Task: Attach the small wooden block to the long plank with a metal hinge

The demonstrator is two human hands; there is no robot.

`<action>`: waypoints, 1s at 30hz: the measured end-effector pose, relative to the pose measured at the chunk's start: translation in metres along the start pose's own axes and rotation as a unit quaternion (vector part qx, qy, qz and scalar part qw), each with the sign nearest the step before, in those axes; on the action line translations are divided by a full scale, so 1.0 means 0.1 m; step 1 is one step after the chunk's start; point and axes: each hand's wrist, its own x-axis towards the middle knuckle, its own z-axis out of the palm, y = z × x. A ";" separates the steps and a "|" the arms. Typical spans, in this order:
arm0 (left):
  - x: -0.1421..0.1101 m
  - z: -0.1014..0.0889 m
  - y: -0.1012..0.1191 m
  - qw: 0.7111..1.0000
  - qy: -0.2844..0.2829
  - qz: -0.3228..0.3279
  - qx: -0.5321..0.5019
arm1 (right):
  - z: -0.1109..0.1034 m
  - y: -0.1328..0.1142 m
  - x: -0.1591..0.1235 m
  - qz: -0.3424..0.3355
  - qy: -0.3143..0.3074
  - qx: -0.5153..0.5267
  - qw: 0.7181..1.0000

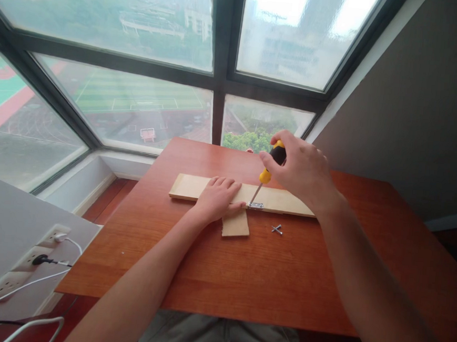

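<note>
My right hand (302, 169) grips a yellow and black screwdriver (265, 175) by its handle. The screwdriver leans, its tip meeting the left end of a small metal hinge (256, 206) on the near edge of a pale wooden board (188, 184). Flat on that board, left of the hinge, rests my left hand (219, 197) with fingers stretched out and thumb toward the hinge. A small thin wooden piece (236, 225) sticks out from under the board toward me. To its right lie a few loose screws (276, 229).
Everything sits on a reddish-brown wooden table (220, 276). Large framed windows (147, 101) stand behind it. At the lower left, a low wall carries power sockets (31, 259) with plugs and white cables (17, 283). A grey wall (426, 118) rises on the right.
</note>
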 end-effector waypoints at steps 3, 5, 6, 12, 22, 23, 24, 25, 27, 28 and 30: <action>0.00 0.00 0.00 1.000 0.000 -0.001 0.003 | 0.00 0.00 0.00 0.000 -0.004 0.011 1.000; 0.00 0.00 0.00 1.000 0.001 -0.002 0.003 | -0.02 0.00 -0.01 -0.015 -0.010 0.028 0.999; 0.00 0.00 0.00 1.000 0.001 -0.002 0.002 | -0.02 0.01 -0.01 -0.023 -0.013 0.034 0.999; 0.00 0.00 0.00 1.000 0.001 -0.002 -0.002 | 0.00 0.01 -0.01 -0.012 0.003 0.010 1.000; 0.00 -0.01 0.00 1.000 0.002 0.000 0.005 | -0.01 0.03 -0.02 -0.016 0.014 0.054 0.998; 0.00 -0.01 0.00 1.000 0.002 0.000 0.005 | -0.01 0.03 -0.02 -0.018 0.012 0.060 0.998; 0.00 -0.02 0.00 1.000 0.002 0.000 0.004 | -0.01 0.04 -0.02 -0.021 0.010 0.065 0.998; 0.00 -0.02 0.00 1.000 0.002 0.000 0.003 | -0.01 0.04 -0.02 -0.027 0.010 0.070 0.997; 0.00 -0.02 0.01 1.000 0.001 -0.001 -0.001 | -0.02 0.06 -0.01 -0.044 0.012 0.082 0.996; 0.00 -0.02 0.01 1.000 0.000 -0.002 -0.003 | -0.03 0.07 -0.01 -0.053 0.015 0.089 0.994; 0.00 -0.02 0.01 1.000 -0.002 -0.004 -0.008 | -0.05 0.08 0.01 -0.064 0.021 0.100 0.993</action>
